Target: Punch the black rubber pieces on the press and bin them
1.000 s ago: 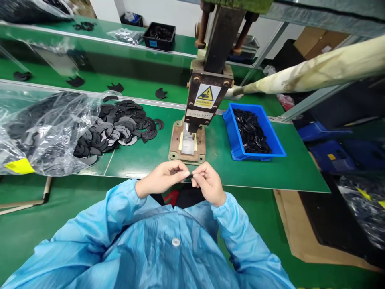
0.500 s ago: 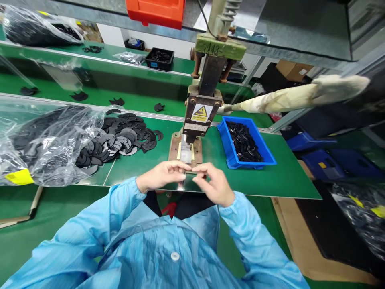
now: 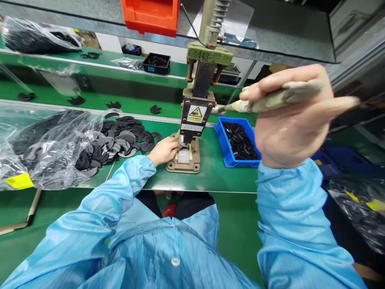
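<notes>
left hand (image 3: 164,150) is at the base plate (image 3: 183,160) of the hand press (image 3: 195,108), fingertips pressed together on a small piece under the ram; the piece itself is too hidden to make out. right hand (image 3: 288,120) is wrapped around the taped lever (image 3: 270,100), grip closed on it. advice: seat the piece square on the white pad, get fingertips clear of the ram before pulling, then one smooth pull. blue bin (image 3: 225,156) of black parts sits just right of the press on the tabletop (image 3: 216,180).

Green bench (image 3: 228,180) carries press (image 3: 192,132), blue bin (image 3: 226,154), black parts (image 3: 123,136).
</notes>
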Demonstrator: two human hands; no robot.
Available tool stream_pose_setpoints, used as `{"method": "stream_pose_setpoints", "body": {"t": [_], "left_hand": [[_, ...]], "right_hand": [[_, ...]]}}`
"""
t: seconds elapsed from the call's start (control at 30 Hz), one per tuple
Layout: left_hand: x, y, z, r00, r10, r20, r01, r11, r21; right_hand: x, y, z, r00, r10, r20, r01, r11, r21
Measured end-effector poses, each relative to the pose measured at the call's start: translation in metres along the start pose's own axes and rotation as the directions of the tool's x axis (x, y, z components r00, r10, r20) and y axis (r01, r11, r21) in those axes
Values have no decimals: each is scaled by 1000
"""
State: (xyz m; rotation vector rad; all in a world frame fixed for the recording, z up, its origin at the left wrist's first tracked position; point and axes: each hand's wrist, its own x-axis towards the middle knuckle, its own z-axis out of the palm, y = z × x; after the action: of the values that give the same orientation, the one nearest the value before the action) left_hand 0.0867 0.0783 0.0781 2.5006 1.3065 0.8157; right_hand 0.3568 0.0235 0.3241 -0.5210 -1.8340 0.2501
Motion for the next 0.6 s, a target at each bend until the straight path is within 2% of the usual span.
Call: {"method": "stream_pose_setpoints", "body": {"t": [0.1,0.13,0.27,0.33,0.5,0.6], "left_hand": [[4,6,-5,996,72,52,-74,996,48],[5,7,-7,994,83,66,-87,995,52],[6,8,-10,994,95,62,-97,995,38],[5,8,-9,994,93,53,-95,995,37],[3,12,-8,995,89,49,-90,996,17],[3,7,-13,992,104,75,-103,995,-11]], "right_hand": [[-12,-4,6,990,64,-129,-40,983,180],[-17,-3,6,993,54,-102,-34,982,186],[-45,4,3,998,-41,38,38,996,81],[-63,8,6,996,-64,56,63,998,22],[-118,23,28,994,-105,-39,102,991,-85],[-139,33,41,986,-130,-106,114,982,-148]]}}
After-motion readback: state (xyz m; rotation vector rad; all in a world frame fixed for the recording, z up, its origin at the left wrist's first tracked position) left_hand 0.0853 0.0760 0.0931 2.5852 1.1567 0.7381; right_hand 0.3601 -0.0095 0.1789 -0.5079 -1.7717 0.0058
